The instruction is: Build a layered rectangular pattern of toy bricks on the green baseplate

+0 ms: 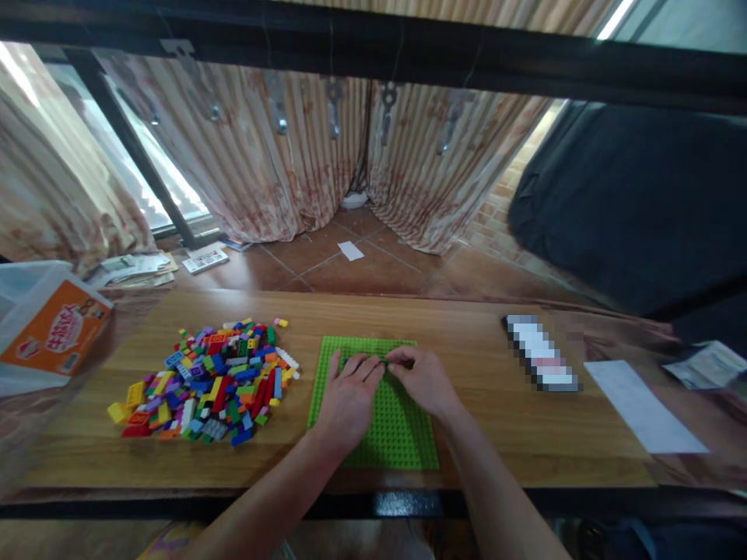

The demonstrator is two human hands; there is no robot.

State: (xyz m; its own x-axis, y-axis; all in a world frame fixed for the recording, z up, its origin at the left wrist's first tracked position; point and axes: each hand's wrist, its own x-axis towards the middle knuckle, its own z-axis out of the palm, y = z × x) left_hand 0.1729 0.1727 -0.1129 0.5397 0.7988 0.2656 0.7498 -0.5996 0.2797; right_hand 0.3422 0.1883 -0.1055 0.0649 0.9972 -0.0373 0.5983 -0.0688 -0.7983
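A green studded baseplate (402,435) lies on the wooden table in front of me. My left hand (348,400) rests over its upper part, thumb apart and fingers spread forward on the studs. Under those fingers a bit of a dark blue toy brick (346,360) shows, mostly hidden. My right hand (425,379) comes in from the right, with thumb and forefinger pinched on a small dark green brick (385,362) beside the left fingertips. The fingers cover most of this brick. To the left of the plate spreads a heap of loose, many-coloured toy bricks (215,381).
A phone (542,354) with a pixelated screen and a white sheet (645,408) lie to the right. At the far left stands a white plastic box (29,381) with an orange label. A dark bar (373,54) crosses above the table, with curtains (280,155) behind.
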